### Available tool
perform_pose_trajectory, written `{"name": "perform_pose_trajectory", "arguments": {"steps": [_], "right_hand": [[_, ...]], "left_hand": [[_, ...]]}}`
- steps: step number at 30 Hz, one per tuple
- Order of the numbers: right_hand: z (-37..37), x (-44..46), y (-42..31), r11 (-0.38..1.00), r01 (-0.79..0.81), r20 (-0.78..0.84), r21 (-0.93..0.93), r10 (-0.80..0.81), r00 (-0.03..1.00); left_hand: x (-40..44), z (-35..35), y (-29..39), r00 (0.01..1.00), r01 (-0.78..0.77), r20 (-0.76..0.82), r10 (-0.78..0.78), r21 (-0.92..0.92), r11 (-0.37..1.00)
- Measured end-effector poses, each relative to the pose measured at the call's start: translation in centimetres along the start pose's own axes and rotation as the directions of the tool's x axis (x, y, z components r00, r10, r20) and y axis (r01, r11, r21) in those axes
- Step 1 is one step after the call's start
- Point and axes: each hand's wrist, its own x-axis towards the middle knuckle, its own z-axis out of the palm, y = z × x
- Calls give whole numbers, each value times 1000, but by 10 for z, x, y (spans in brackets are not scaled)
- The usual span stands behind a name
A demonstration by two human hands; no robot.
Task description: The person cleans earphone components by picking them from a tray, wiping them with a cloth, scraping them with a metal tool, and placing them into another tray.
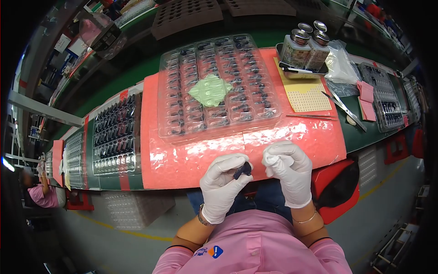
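My left hand [222, 185], in a white glove, pinches a small dark plastic part [243, 170] between thumb and fingers, just past the front edge of the pink foam mat [200, 157]. Beside it on the right, my gloved right hand [290, 173] is closed with its fingertips pressed together; what they hold, if anything, cannot be made out. The two hands are apart. Beyond them on the mat lies a clear plastic tray [171, 131] with rows of small dark parts in its pockets. A pale green cloth-like piece [211, 90] rests on top of the tray.
Two metal-topped bottles [296, 48] stand in a holder at the back right. Near them are a yellow label sheet [308, 98], tweezers [312, 117], scissors [347, 109] and a plastic bag [342, 64]. More part trays [115, 134] lie left; another person [43, 194] sits far left.
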Motion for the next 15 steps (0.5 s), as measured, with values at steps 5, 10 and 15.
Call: {"name": "perform_pose_trajectory", "arguments": {"steps": [5,10,15], "right_hand": [[5,0,13,983,118,187,-138,-92,978],[0,1,13,983,87,186,-164,-56,981],[4,-3,6,994,-100,73,-35,102,992]], "left_hand": [[2,-5,-2,918,-389,165,361,552,738],[0,-4,-1,940,-341,171,296,528,778],[-3,0,-1,999,3,31,-7,130,992]]}}
